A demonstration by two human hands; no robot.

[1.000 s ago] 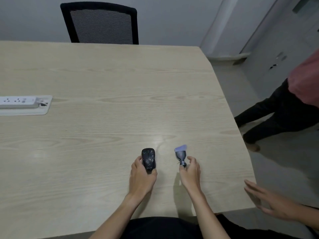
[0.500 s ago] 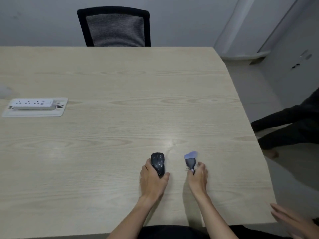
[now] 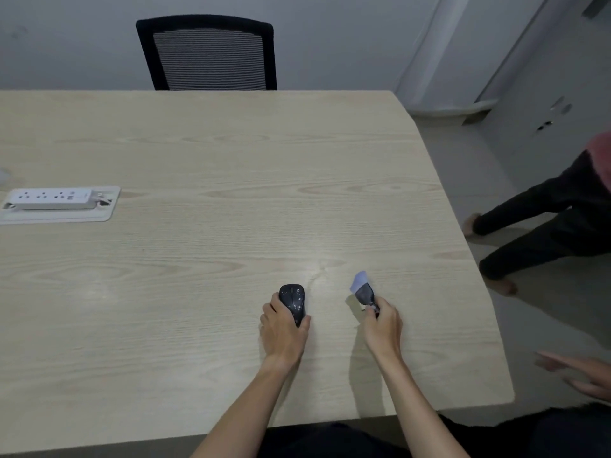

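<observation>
Slim, bare forearms (image 3: 251,401) rise from the bottom centre of the frame and end in the left hand (image 3: 284,328) and right hand (image 3: 382,328). A black garment (image 3: 330,439) covers the lap along the lower edge.

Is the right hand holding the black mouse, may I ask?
No, the left hand grips the mouse; the right hand holds a blue-tipped tool.

Left hand (image 3: 283,329) curled in grip; right hand (image 3: 382,326) fingers pinching; forearms extended.
</observation>
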